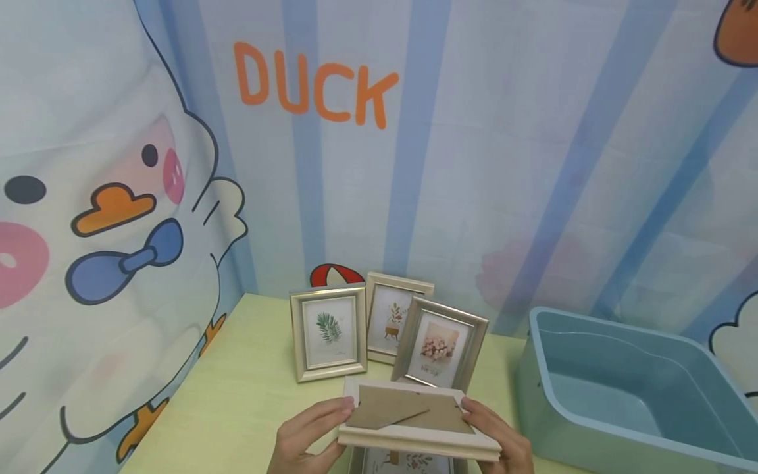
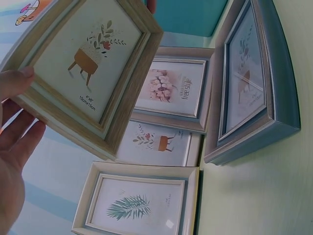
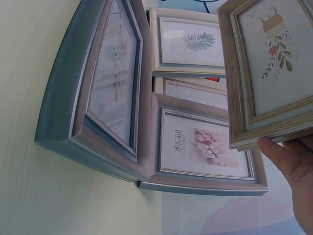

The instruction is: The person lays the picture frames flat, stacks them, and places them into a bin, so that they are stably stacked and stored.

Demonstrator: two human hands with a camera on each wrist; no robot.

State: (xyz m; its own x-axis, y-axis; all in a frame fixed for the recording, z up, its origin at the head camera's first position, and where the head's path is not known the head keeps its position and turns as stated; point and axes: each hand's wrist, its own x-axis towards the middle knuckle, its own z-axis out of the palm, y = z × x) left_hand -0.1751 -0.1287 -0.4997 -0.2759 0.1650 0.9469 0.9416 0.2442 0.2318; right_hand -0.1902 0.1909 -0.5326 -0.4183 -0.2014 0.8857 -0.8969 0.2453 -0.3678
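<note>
A light wood-toned picture frame (image 1: 414, 405) is held above the table, its brown backing board with a slim strut facing up in the head view. My left hand (image 1: 309, 431) grips one short end and my right hand (image 1: 500, 434) the other. Both wrist views show the frame's front, a potted plant print (image 2: 93, 58). Partly hidden below it stands a grey-brown frame (image 2: 244, 78) with another plant print. Behind are a green-leaf frame (image 1: 329, 332), a pink-flower frame (image 1: 439, 345) and a pale plant frame (image 1: 395, 315) partly covered by the flower one.
A blue-green plastic tub (image 1: 545, 428) stands at the right of the pale yellow table (image 1: 213, 401). A striped cloth backdrop (image 1: 497, 164) with duck drawings hangs behind and along the left side.
</note>
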